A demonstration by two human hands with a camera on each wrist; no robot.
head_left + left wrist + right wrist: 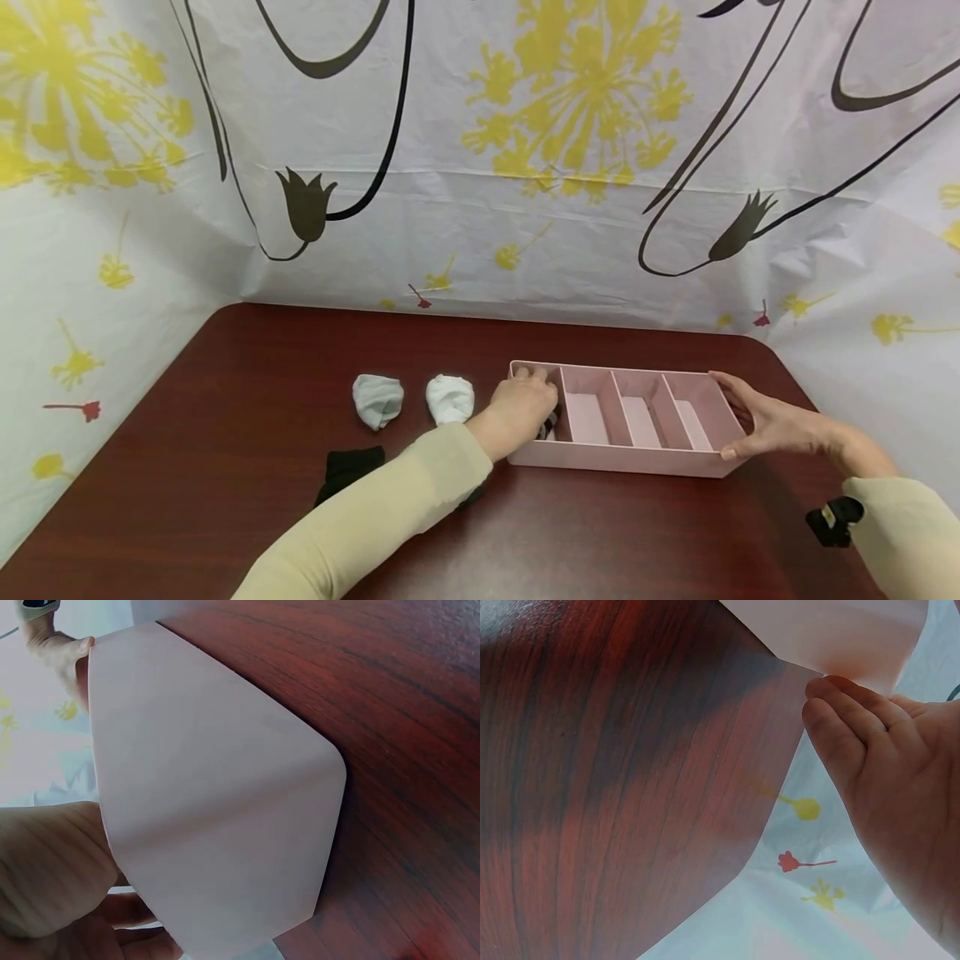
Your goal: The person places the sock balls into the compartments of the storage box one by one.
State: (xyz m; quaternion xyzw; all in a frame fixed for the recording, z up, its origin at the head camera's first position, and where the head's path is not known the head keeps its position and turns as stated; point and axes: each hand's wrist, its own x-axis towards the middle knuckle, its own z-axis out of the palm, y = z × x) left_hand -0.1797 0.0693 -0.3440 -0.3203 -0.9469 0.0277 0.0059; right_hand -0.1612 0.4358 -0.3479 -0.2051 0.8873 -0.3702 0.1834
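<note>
Two beige sleeves (375, 510) extended over the near part of a dark red wood-grain tabletop (600, 533), with a black device (836, 521) at the right cuff. One piece of black cloth (351, 468) lay on the tabletop, partly hidden by the left sleeve. Beyond it and to the right, a pink four-compartment organizer (615, 457) rested lengthwise, divided by three partitions. The right hand (783, 425) gripped the organizer's right end, thumb at the near corner of the rim and fingers toward the far corner. The left hand (521, 408) reached over the near long wall, fingers lowered into the leftmost compartment. A gray-and-black item (550, 423) lay in that compartment beside the hand; whether the fingers gripped it could not be determined. Left of the organizer sat a white cloth bundle (450, 398), and farther left, apart from it, a light gray cloth bundle (378, 400). Behind the tabletop's far edge, a white sheet (465, 267) carried yellow flower prints and dark curved stems.
</note>
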